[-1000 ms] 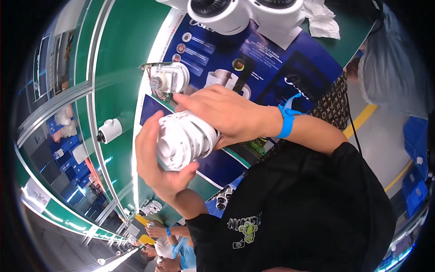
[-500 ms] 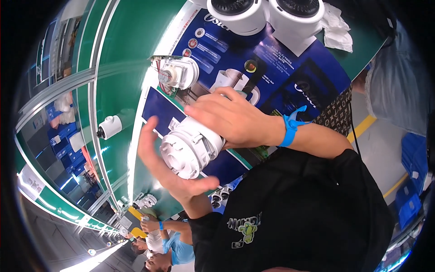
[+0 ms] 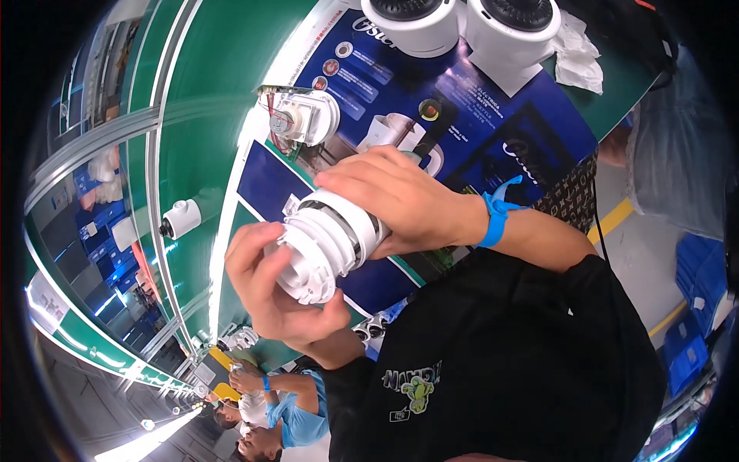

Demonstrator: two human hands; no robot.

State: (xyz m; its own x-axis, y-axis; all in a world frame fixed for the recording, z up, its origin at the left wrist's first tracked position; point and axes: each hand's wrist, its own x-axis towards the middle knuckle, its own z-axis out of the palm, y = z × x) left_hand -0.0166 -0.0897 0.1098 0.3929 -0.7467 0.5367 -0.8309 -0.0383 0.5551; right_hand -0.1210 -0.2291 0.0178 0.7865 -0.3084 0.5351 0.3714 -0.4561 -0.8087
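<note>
A white cylindrical plastic housing with stepped rings is tilted between my two hands, above the printed blue sheets. Wrapped over its wider end is my right hand, which has a blue band at the wrist. My left hand is closed around the round end piece, with fingertips on its rim and the thumb below. Its palm side hides part of that end. Just beyond my hands, a white round part with exposed wires and a motor-like piece lies on the bench.
Two white units with black finned tops stand at the far edge, by crumpled white paper. To the left, a white camera-like body sits on the green conveyor, along metal rails. Co-workers work at lower left.
My left hand was spread open beside the housing; its fingers have now closed onto the end piece. The housing has turned slightly, showing more of its ringed side. My right hand keeps its hold.
</note>
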